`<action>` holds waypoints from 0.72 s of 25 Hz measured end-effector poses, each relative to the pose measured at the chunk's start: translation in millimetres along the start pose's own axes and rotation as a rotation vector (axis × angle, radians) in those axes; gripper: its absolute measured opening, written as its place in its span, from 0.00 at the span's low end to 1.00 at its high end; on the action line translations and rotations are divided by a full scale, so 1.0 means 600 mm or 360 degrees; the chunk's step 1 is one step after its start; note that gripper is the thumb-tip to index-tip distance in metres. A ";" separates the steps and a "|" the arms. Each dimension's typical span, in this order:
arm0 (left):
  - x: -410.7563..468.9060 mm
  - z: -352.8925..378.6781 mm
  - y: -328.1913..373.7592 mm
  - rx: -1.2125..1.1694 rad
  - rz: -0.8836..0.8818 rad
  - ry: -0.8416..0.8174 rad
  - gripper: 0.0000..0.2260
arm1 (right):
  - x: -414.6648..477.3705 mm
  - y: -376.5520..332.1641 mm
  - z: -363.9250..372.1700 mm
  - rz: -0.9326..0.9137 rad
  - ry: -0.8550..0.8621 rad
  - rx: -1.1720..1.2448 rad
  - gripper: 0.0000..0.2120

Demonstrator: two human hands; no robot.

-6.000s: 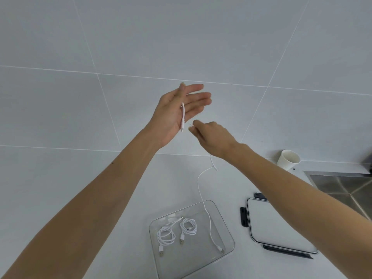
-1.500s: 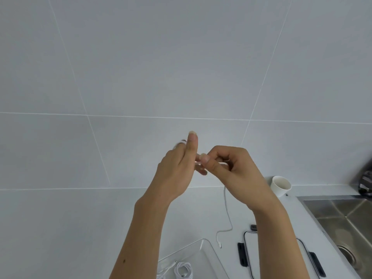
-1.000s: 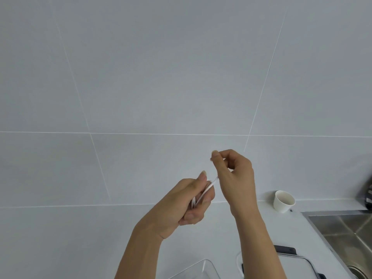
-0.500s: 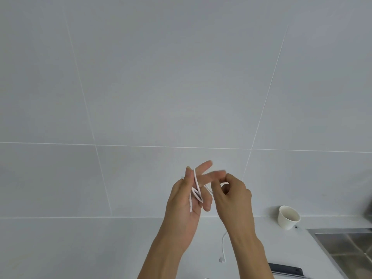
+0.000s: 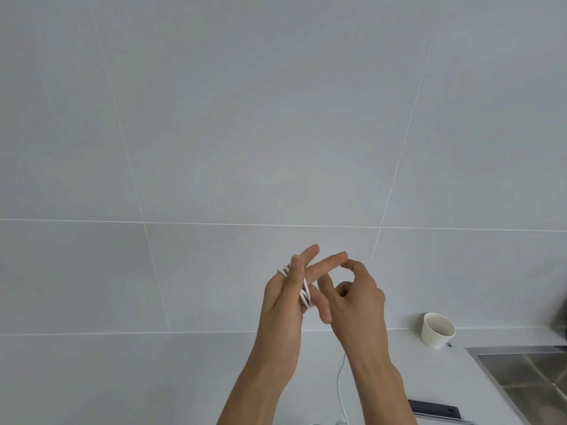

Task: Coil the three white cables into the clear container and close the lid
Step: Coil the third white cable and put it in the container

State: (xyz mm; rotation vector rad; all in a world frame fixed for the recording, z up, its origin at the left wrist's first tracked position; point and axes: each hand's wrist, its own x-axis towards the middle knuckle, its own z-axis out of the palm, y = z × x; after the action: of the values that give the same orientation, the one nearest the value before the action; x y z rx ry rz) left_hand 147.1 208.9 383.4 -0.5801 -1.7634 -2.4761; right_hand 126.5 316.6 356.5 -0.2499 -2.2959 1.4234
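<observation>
My left hand [image 5: 283,302] is raised in front of the tiled wall with a thin white cable [image 5: 306,294] wound in several loops around its fingers. My right hand [image 5: 357,305] is close beside it on the right, fingers curled, pinching the cable's free part. The loose tail of the cable [image 5: 340,384] hangs down behind my right wrist toward the counter. The clear container is out of view below the frame. Only a dark clip of the lid [image 5: 434,410] shows at the bottom right.
A white paper cup [image 5: 437,330] stands on the counter by the wall at the right. A steel sink [image 5: 527,381] fills the bottom right corner. The white counter [image 5: 122,378] stretches to the left.
More of the cable has been wound onto my left fingers; the hanging tail is shorter. The view has tilted up, so the container has left the frame.
</observation>
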 end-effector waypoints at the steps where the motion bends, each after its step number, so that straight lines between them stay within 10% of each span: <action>1: 0.000 -0.002 -0.001 -0.0008 0.0002 0.0022 0.29 | -0.001 -0.002 0.000 -0.0004 0.0003 0.0004 0.18; 6: 0.006 -0.004 -0.007 0.0061 0.0037 0.0100 0.26 | -0.002 -0.010 -0.002 -0.0076 -0.0138 0.0040 0.06; 12: 0.032 -0.047 -0.024 0.0158 0.0226 0.0394 0.15 | -0.021 -0.011 -0.021 -0.0317 -0.0632 -0.0208 0.22; 18: 0.024 -0.070 -0.043 0.0806 -0.0154 0.0021 0.24 | -0.031 -0.049 -0.048 -0.0499 -0.0832 -0.0049 0.17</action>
State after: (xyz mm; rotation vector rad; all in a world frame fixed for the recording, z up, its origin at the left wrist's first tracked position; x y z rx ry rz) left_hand 115.7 182.0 353.0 -0.4392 -2.3356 -1.9456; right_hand 157.8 319.6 388.9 0.5136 -2.6065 1.4064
